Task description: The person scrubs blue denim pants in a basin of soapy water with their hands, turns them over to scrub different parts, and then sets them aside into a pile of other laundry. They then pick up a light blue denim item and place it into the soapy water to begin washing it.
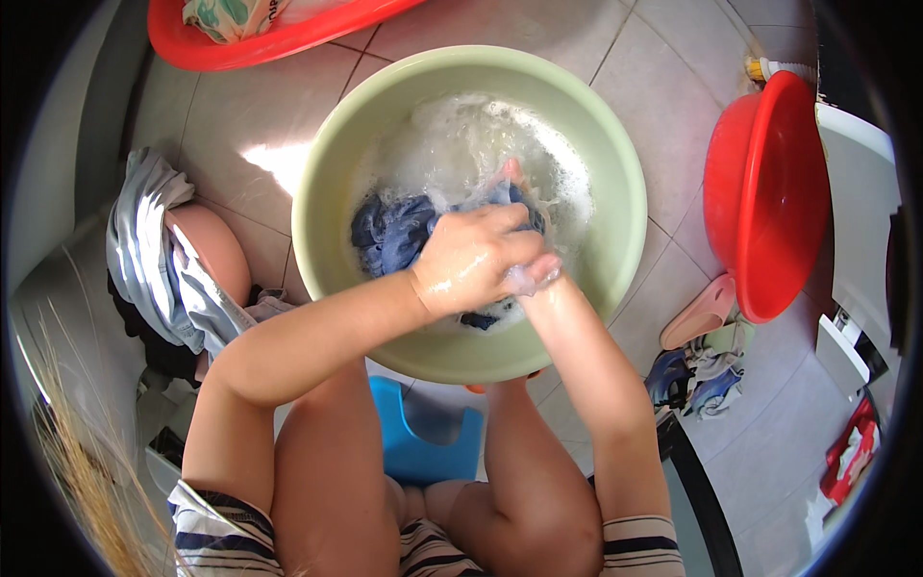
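Note:
Soapy water fills the bottom of a pale green plastic basin (598,317) in front of me. A wet blue cloth (393,231), probably a garment, lies bunched in the suds. Over the right part of this cloth, my left hand (476,252) is curled shut with fabric under its fingers; foam clings to its fingertips. My right hand (512,171) is mostly hidden beneath the left hand and the cloth, with only a fingertip showing beyond them. It touches the fabric, but its grip cannot be made out. A darker bit of fabric (487,317) shows near the basin's front wall.
Light blue clothing (144,252) hangs over a pink container (213,249) at left. A red basin (782,195) leans at right, near a pink slipper (698,310) and crumpled cloths (710,375). Another red tub (288,47) stands beyond. A blue stool (425,454) is beneath me.

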The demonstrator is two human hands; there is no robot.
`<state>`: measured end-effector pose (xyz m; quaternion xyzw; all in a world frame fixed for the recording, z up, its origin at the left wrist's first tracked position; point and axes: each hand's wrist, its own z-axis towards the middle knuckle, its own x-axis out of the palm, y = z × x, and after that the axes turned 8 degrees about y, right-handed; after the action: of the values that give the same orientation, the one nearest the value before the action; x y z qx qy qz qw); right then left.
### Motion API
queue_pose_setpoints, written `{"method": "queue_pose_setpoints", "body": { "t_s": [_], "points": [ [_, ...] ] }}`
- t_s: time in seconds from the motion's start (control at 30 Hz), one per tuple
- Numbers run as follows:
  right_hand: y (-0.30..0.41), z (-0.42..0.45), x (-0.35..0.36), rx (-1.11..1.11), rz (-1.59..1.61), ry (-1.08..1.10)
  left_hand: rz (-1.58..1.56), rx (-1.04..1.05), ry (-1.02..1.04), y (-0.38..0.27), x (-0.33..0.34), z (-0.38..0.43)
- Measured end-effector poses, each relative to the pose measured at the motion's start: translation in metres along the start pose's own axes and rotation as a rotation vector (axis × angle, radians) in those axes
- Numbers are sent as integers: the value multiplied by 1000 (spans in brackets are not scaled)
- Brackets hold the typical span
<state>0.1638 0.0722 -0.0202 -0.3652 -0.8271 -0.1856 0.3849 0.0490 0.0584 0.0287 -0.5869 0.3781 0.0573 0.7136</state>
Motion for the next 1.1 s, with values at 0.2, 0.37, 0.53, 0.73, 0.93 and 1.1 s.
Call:
{"method": "queue_pose_setpoints", "body": {
  "t_s": [0.2, 0.37, 0.53, 0.73, 0.93, 1.1],
  "points": [
    [-20, -8, 11, -92, -353, -320, 101, -244, 13, 52, -5, 12],
    [6, -19, -57, -95, -160, 119, 80, 88, 29, -9, 7, 13],
    [37, -16, -16, -288, -1077, -395, 205, -224, 0, 66, -9, 14],
    [33, -4, -35, -768, -1968, -401, 455, -374, -37, 85, 3, -3],
    [21, 9, -33, -49, -2319, -352, 154, -626, 610, 120, 3, 4],
    [28, 24, -54, -389, -1977, -553, 114, -471, 62, 122, 13, 1]
  ]
}}
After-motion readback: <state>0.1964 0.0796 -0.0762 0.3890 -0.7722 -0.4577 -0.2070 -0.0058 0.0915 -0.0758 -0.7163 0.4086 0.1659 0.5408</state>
